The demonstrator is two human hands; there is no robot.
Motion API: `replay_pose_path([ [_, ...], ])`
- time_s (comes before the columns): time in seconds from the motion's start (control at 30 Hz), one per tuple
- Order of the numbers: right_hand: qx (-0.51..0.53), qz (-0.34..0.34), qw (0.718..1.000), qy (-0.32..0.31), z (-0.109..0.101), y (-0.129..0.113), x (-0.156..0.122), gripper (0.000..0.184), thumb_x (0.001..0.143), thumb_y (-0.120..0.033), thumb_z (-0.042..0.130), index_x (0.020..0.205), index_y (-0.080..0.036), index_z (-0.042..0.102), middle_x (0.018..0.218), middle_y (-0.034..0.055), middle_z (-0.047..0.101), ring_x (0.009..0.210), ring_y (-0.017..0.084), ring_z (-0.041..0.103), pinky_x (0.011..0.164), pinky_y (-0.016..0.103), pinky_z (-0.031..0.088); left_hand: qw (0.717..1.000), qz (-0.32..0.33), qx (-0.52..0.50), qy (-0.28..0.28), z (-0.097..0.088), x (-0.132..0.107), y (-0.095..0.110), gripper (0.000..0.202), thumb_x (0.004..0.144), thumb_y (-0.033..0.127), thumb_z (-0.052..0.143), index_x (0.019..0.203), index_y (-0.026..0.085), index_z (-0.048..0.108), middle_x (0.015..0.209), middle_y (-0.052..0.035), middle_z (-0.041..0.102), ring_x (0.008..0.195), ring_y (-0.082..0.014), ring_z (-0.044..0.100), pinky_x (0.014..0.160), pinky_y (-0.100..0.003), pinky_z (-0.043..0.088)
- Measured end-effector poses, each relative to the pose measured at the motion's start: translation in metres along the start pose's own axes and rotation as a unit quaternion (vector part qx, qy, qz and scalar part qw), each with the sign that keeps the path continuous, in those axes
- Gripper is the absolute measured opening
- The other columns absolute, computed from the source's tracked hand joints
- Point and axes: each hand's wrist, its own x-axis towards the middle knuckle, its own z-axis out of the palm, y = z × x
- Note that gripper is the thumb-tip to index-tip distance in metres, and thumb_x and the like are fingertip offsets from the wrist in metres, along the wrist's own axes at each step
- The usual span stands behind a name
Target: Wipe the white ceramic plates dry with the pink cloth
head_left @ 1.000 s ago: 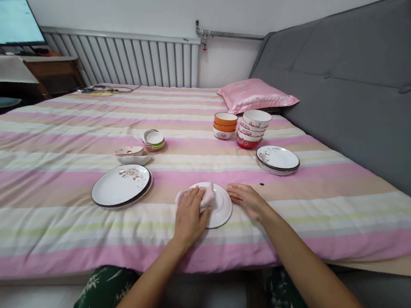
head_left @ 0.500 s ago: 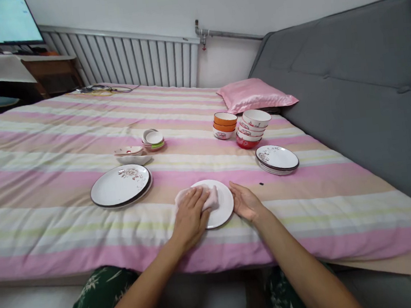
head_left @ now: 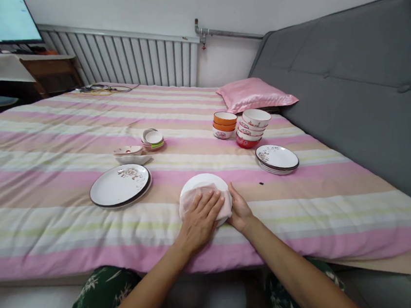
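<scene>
A white plate [head_left: 204,179] is at the bed's near edge, partly covered by a pale pink cloth [head_left: 195,196]. Over the cloth lies my left hand [head_left: 201,218], holding it against the plate's face with the fingers stretched forward. My right hand [head_left: 240,210] grips the plate's right rim, thumb up along the side; its other fingers are mostly hidden beneath the plate. To the left sits a stack of larger oval plates [head_left: 118,185] with a flower print and dark rims. On the right is a stack of round flowered plates [head_left: 277,157].
Behind the plates stand stacked orange and white bowls [head_left: 225,125] and a taller bowl stack [head_left: 254,127]. Small dishes [head_left: 152,139] and shallow dishes [head_left: 131,154] sit left of centre. Farther back are a pink pillow [head_left: 254,94], cables [head_left: 106,89] and a grey headboard [head_left: 345,85].
My left hand has slid the cloth rightward across the plate, and the cloth is more spread out. The plate has shifted slightly left and its right side lifted a little with my right hand.
</scene>
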Motion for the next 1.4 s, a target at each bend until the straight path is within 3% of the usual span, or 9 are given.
replay_pose_path([
  [0.17,-0.031,-0.015,0.999,-0.008,-0.001,0.003,0.000,0.053,0.086,-0.053,0.034,0.111,-0.013,0.058,0.103,0.0098,0.066,0.104,0.020,0.059,0.088,0.033,0.048,1.000,0.018,-0.003,-0.022,-0.003,0.003,-0.009,0.043,0.093,0.017,0.029,0.136,0.017,0.032,0.141,-0.0049,0.037,0.133,-0.0191,0.024,0.110,-0.041,0.020],
  [0.33,-0.027,-0.037,0.999,0.018,0.001,0.007,0.002,0.047,0.086,-0.050,0.038,0.112,-0.017,0.057,0.107,0.0069,0.066,0.107,0.020,0.056,0.092,0.036,0.045,1.000,-0.024,0.007,-0.013,-0.007,0.004,-0.020,0.044,0.092,0.017,0.033,0.136,0.019,0.034,0.141,-0.0043,0.036,0.134,-0.0203,0.023,0.109,-0.041,0.021],
  [0.6,-0.026,-0.057,0.998,0.016,0.000,0.010,0.005,0.047,0.086,-0.050,0.039,0.116,-0.018,0.055,0.113,0.0052,0.064,0.114,0.019,0.052,0.096,0.037,0.041,0.989,-0.145,0.001,0.015,-0.009,0.000,-0.034,0.048,0.088,0.022,0.041,0.136,0.019,0.034,0.142,-0.0072,0.035,0.133,-0.0224,0.026,0.107,-0.043,0.026],
  [0.73,-0.040,-0.061,0.997,0.039,-0.001,0.010,0.004,0.047,0.084,-0.051,0.042,0.115,-0.019,0.056,0.111,0.0050,0.065,0.112,0.019,0.053,0.095,0.036,0.042,0.979,-0.199,-0.019,0.034,-0.008,-0.001,-0.035,0.046,0.088,0.020,0.039,0.134,0.013,0.036,0.139,-0.0127,0.038,0.130,-0.0234,0.032,0.105,-0.043,0.029],
  [1.0,-0.062,-0.077,0.992,0.073,0.000,0.009,0.000,0.042,0.083,-0.048,0.046,0.112,-0.020,0.057,0.107,0.0044,0.067,0.111,0.019,0.054,0.095,0.036,0.043,0.915,-0.381,-0.104,0.086,-0.016,0.001,-0.036,0.039,0.089,0.028,0.038,0.126,0.021,0.046,0.120,-0.0093,0.058,0.105,-0.0271,0.056,0.083,-0.041,0.048],
  [1.13,-0.078,-0.088,0.991,0.063,0.002,0.009,-0.001,0.044,0.083,-0.050,0.047,0.113,-0.019,0.057,0.107,0.0050,0.067,0.111,0.020,0.054,0.095,0.036,0.043,0.919,-0.350,-0.143,0.112,-0.020,0.006,-0.040,0.036,0.088,0.026,0.039,0.122,0.020,0.049,0.119,-0.0076,0.059,0.110,-0.0248,0.054,0.091,-0.041,0.044],
  [1.4,-0.089,-0.103,0.990,0.033,0.003,0.012,0.001,0.045,0.084,-0.049,0.045,0.117,-0.019,0.054,0.113,0.0058,0.064,0.112,0.019,0.054,0.094,0.036,0.042,0.972,-0.181,-0.110,0.103,-0.016,0.018,-0.038,0.040,0.086,0.018,0.040,0.126,0.019,0.046,0.133,-0.0090,0.047,0.128,-0.0227,0.036,0.104,-0.046,0.032],
])
